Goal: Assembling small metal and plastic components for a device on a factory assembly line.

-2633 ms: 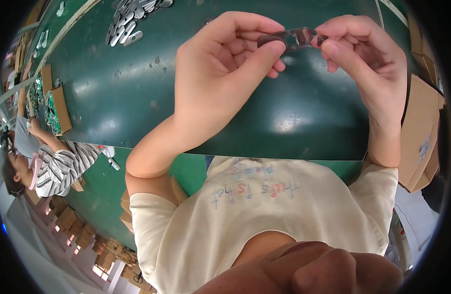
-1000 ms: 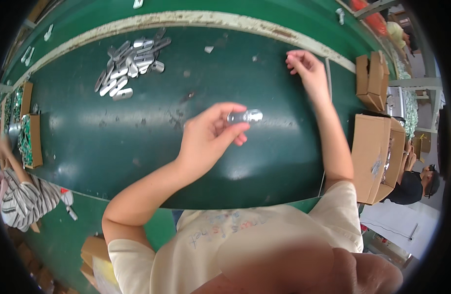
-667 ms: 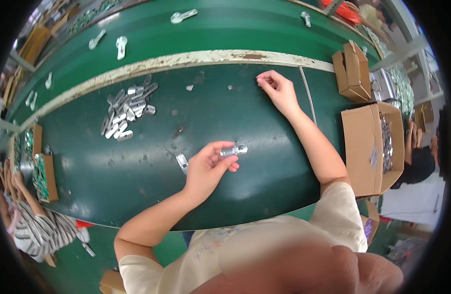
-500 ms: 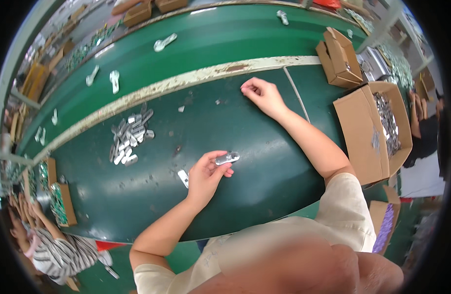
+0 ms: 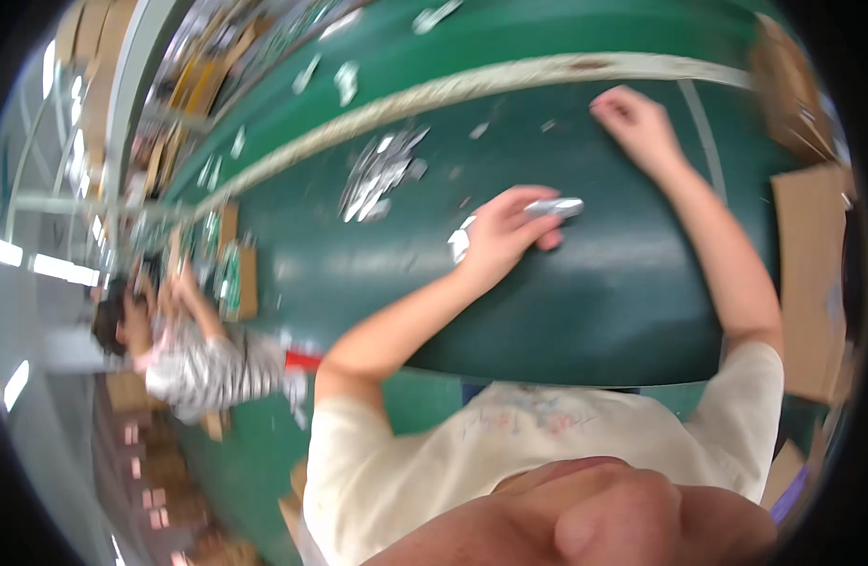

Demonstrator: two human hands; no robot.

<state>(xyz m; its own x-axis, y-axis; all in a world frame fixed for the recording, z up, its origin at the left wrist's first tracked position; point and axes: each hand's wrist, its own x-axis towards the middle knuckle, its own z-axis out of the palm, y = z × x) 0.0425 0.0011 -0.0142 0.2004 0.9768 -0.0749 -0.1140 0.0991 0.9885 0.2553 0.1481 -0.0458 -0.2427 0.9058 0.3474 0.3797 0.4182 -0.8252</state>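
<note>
My left hand is closed round one end of a shiny, oblong silver metal piece with rounded ends, held above the dark green worktable. Its far end sticks out past the fingertips. Partly hidden behind that hand lies a flat white-and-dark piece. Farther right and beyond, my right hand hovers near the table's far rail, fingers curled together in a pinch. Whether anything small is between them I cannot make out. A heap of similar silver pieces lies to the left, blurred by motion.
Past the pale, worn rail, a green belt carries several whitish-green parts. Cardboard boxes stand at the right, one a tall open carton. At the left, a co-worker in a striped top sits by a small box of green parts.
My view has swung left, shifting the table and both hands rightward and up in the picture. The left hand keeps its metal piece; the right hand stays curled.
</note>
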